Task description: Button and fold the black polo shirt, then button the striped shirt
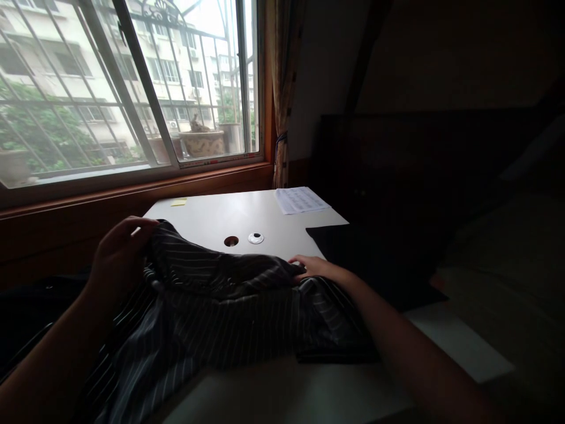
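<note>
A dark garment with thin pale stripes, which looks like a shirt [238, 330], spreads across the white table [212, 212]. Its far edge is lifted off the surface between my two hands. At the left, my left hand [121, 250] pinches a raised corner of the cloth between thumb and fingers. My right hand [315, 268] grips the same edge farther right, with its fingertips closed on the fabric. Folds of the shirt hang down toward me and off to the lower left. Shadow hides much of the cloth's near part.
Printed sheets [302, 200] lie at the table's far right, and a yellow sticky note [179, 202] at its far left. Beyond the shirt are a round hole [231, 241] and a small silvery disc [256, 238]. A dark flat item [366, 259] covers the right side. A barred window [132, 88] stands behind.
</note>
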The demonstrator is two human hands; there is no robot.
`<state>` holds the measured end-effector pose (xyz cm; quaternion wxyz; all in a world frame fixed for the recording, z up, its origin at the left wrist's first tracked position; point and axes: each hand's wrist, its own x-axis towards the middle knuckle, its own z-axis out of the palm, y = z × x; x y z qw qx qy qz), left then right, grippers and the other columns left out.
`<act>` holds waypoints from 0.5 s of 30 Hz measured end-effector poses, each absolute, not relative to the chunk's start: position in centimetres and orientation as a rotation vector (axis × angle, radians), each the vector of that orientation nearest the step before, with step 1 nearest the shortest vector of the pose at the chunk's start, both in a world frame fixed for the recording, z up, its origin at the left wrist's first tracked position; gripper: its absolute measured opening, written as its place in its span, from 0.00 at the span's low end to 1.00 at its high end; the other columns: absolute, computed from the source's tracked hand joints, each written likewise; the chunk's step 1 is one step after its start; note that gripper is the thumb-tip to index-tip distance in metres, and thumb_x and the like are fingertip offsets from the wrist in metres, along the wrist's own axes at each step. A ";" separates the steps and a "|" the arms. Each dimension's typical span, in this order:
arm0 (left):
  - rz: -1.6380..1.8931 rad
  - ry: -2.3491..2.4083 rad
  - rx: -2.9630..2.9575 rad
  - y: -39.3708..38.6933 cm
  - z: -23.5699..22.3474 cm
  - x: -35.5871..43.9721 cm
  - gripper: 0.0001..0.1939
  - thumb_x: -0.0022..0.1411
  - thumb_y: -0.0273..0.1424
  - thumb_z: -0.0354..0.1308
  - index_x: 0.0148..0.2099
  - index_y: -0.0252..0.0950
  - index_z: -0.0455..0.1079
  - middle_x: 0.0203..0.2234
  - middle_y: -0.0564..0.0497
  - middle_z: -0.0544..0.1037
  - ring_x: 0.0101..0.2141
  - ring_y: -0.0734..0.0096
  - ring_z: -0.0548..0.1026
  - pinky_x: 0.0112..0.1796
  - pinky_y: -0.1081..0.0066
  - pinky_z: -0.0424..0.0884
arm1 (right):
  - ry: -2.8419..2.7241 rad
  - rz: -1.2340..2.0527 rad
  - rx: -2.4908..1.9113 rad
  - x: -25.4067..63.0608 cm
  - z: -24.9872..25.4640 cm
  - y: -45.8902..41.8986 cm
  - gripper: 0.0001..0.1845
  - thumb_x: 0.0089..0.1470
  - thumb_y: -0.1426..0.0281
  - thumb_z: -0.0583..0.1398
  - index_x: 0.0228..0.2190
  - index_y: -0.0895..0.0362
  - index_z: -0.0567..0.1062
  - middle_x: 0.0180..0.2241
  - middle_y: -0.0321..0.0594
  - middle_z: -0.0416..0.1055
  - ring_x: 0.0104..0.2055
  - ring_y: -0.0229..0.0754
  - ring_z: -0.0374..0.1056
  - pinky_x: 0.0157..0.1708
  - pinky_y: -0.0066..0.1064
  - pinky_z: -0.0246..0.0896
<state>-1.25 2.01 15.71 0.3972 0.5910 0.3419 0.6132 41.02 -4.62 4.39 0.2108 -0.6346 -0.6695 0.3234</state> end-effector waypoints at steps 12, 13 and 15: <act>1.793 1.212 1.347 2.8 15.8 -6.6 0.18 0.51 0.34 0.69 0.46 0.37 0.77 0.29 0.56 0.76 0.27 0.78 0.71 0.26 0.81 0.67 | -1.677 -0.301 -1.633 39.3 10.6 -4.8 0.14 0.55 0.72 0.59 0.42 0.52 0.78 0.41 0.45 0.73 0.50 0.56 0.59 0.54 0.48 0.54; 1.781 1.246 1.415 2.9 15.5 -6.7 0.18 0.52 0.35 0.68 0.46 0.37 0.77 0.30 0.55 0.77 0.28 0.77 0.71 0.26 0.81 0.67 | -1.651 -0.408 -1.592 39.6 11.1 -5.1 0.15 0.55 0.73 0.58 0.44 0.51 0.77 0.41 0.44 0.72 0.50 0.56 0.59 0.54 0.47 0.55; 1.732 1.301 1.548 3.2 14.9 -6.9 0.16 0.55 0.37 0.67 0.45 0.38 0.77 0.32 0.54 0.78 0.30 0.76 0.73 0.28 0.80 0.67 | -1.666 -0.476 -1.565 40.2 11.7 -5.6 0.18 0.55 0.75 0.58 0.47 0.51 0.76 0.43 0.44 0.70 0.50 0.54 0.61 0.54 0.44 0.57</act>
